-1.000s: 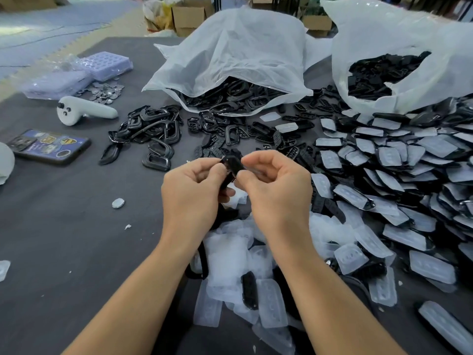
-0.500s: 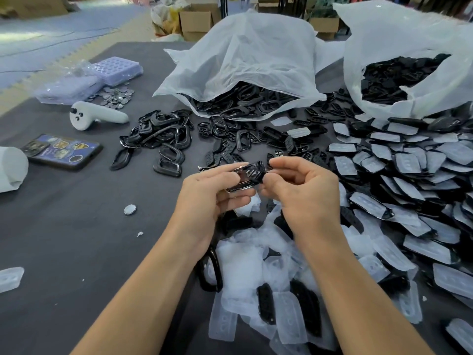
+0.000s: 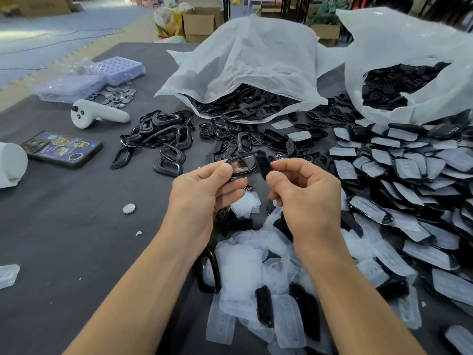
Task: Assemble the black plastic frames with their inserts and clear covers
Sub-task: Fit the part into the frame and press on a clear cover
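Observation:
My left hand (image 3: 204, 190) pinches a black plastic frame (image 3: 242, 163) by its left end, held above the table. My right hand (image 3: 304, 198) pinches a black insert (image 3: 263, 166) at the frame's right end, touching it. Loose clear covers (image 3: 240, 275) lie heaped under my forearms. A pile of loose black frames (image 3: 163, 134) lies to the left of the hands, and small black inserts (image 3: 276, 144) are scattered just beyond them. Finished pieces with clear covers (image 3: 399, 175) are stacked in rows on the right.
Two white plastic bags (image 3: 250, 60) (image 3: 399, 47) with black parts stand at the back. A white controller (image 3: 97, 115), a phone (image 3: 61, 148), purple trays (image 3: 117, 67) and small metal discs (image 3: 119, 94) lie on the left of the dark table (image 3: 64, 226).
The two hands have drawn slightly apart; the frame now lies flat and open in my left hand, with the insert held at its right end.

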Motion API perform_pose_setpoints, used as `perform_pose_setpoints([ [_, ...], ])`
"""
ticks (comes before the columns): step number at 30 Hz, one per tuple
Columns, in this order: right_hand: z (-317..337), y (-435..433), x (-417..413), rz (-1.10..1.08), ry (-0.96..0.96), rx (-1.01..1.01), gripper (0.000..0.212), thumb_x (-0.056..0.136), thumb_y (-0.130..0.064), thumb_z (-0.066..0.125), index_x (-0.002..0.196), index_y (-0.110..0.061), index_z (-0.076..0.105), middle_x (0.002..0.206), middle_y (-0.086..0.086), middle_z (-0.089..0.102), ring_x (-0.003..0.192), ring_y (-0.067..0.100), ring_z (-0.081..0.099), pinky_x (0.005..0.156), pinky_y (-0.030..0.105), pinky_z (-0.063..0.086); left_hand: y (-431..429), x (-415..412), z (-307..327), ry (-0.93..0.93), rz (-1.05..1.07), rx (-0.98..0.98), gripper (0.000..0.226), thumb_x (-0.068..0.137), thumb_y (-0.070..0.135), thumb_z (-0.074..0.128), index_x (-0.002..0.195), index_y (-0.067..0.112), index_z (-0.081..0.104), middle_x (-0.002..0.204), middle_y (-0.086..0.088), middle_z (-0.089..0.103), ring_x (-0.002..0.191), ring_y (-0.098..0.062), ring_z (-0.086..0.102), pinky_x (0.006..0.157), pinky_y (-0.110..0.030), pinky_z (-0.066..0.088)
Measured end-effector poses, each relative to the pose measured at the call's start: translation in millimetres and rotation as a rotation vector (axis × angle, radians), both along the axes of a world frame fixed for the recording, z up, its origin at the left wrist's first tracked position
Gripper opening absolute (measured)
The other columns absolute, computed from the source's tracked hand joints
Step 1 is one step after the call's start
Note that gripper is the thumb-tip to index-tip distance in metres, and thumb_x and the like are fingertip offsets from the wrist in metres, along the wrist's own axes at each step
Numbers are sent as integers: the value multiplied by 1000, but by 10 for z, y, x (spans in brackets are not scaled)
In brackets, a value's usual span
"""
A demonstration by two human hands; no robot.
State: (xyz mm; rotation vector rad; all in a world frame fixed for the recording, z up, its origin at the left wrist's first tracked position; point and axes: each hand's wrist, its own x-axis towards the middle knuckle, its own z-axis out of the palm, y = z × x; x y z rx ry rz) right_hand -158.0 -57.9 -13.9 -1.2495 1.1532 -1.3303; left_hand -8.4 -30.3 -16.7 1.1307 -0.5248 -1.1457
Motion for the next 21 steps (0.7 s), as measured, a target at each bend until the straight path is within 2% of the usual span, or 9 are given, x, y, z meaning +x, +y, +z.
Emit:
perform_pose_setpoints([
  [7, -17, -8, -3, -74, 73, -47, 25, 85, -9, 76, 81, -33, 79, 68, -10, 72, 60, 5, 62, 59, 16, 50, -10, 26, -4, -97, 47, 19, 9, 96, 4, 69, 102, 7, 76, 86, -5, 81, 72, -15, 78, 59, -19, 59],
  [10, -27, -15, -6, -108, 133, -84, 27, 86, -9, 74, 82, -35, 79, 72, -11, 74, 61, 12, 64, 56, 18, 53, -9, 5, 9, -81, 26, 54, 12, 97, 0, 67, 106, 4, 74, 90, -7, 81, 75, -18, 79, 59, -20, 60],
  [14, -46, -33, -14, -129, 111, -75, 27, 87, -9, 73, 83, -34, 79, 71, -9, 74, 61, 9, 66, 57, 17, 53, 1, -20, 36, -54, 9, 70, 23, 98, -10, 58, 98, 6, 75, 92, -8, 82, 79, -21, 80, 59, -23, 61],
  [18, -30, -35, -33, -114, 51, -29, 24, 87, -6, 72, 80, -28, 78, 65, -1, 73, 57, 11, 67, 56, 21, 53, 8, -14, 37, -56, -2, 67, 21, 98, -9, 58, 107, 4, 72, 100, -13, 81, 82, -22, 80, 61, -24, 61],
  [21, -1, -20, -34, -126, 135, -128, 22, 86, -8, 75, 79, -29, 78, 69, -7, 74, 61, 10, 69, 59, 21, 55, 12, 8, 13, -124, -13, 39, 21, 99, -6, 61, 112, 6, 72, 96, -13, 81, 86, -21, 80, 65, -23, 62],
])
